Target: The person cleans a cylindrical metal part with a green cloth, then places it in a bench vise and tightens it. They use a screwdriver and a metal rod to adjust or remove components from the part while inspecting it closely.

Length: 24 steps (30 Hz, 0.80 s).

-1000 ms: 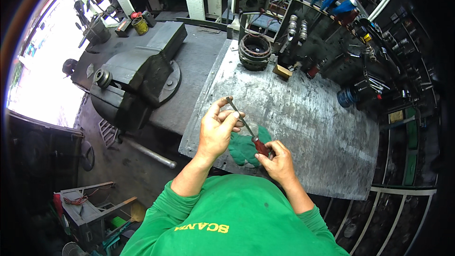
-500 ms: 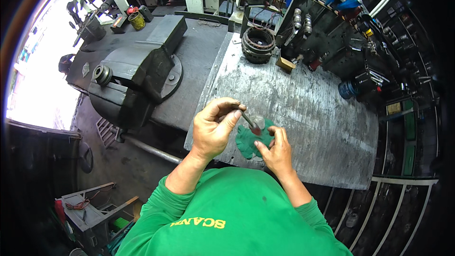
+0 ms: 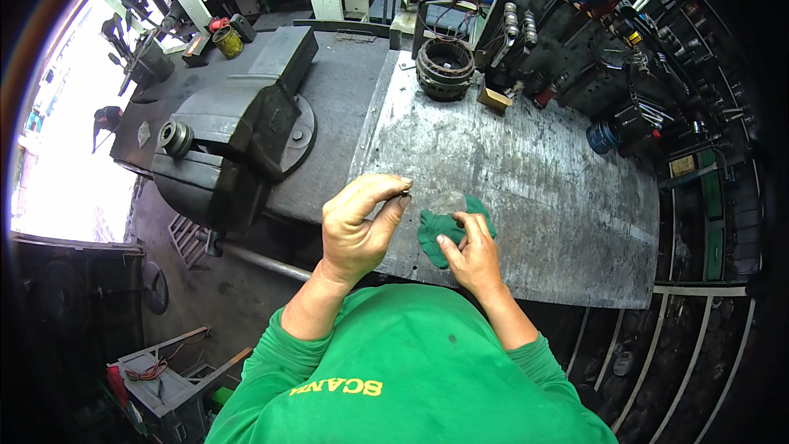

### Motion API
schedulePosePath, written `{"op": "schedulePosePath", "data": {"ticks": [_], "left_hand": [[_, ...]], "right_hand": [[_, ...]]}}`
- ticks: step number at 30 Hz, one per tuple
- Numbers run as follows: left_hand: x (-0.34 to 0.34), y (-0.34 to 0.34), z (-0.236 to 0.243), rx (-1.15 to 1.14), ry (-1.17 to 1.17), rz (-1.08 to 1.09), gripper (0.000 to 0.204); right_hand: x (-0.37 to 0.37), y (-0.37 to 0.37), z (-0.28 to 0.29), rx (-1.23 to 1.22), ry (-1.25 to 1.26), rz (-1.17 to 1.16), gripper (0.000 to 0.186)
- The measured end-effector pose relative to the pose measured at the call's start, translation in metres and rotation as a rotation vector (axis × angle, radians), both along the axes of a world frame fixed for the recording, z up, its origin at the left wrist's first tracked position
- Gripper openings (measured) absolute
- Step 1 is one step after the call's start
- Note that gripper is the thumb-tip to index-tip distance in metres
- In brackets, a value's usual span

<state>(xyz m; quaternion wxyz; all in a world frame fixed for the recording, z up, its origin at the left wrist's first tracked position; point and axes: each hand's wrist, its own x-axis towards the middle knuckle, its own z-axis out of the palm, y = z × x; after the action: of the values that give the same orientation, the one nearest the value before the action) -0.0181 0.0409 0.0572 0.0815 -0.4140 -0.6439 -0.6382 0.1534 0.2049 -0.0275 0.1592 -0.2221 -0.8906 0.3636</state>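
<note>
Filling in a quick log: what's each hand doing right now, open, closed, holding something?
Left hand: closed in a pinch; what it holds, if anything, cannot be told.
Right hand: partly open, over the green cloth; contact unclear.

A head-worn fisheye camera looks down at the workbench [image 3: 559, 197] from close above.

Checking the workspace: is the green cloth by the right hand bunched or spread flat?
Bunched: the green cloth shows folds and an uneven outline; the right hand hides part of it.
</note>
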Motion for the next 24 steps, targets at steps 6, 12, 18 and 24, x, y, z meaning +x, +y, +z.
{"op": "schedulePosePath", "data": {"ticks": [6, 12, 18, 24], "left_hand": [[0.002, 0.001, -0.001, -0.018, -0.05, -0.029, 0.019], [0.02, 0.012, -0.005, 0.052, -0.445, -0.243, 0.019], [0.025, 0.031, -0.024, 0.201, -0.763, -0.216, 0.034], [0.033, 0.047, -0.033, 0.143, -0.752, -0.152, 0.016]], "right_hand": [[-0.007, -0.001, 0.003, -0.091, 0.013, 0.049, 0.052], [0.001, 0.008, 0.008, -0.07, 0.04, 0.265, 0.079], [0.013, 0.017, 0.007, -0.469, 0.064, 0.259, 0.032], [0.04, 0.041, 0.005, -0.593, 0.051, 0.206, 0.03]]}}
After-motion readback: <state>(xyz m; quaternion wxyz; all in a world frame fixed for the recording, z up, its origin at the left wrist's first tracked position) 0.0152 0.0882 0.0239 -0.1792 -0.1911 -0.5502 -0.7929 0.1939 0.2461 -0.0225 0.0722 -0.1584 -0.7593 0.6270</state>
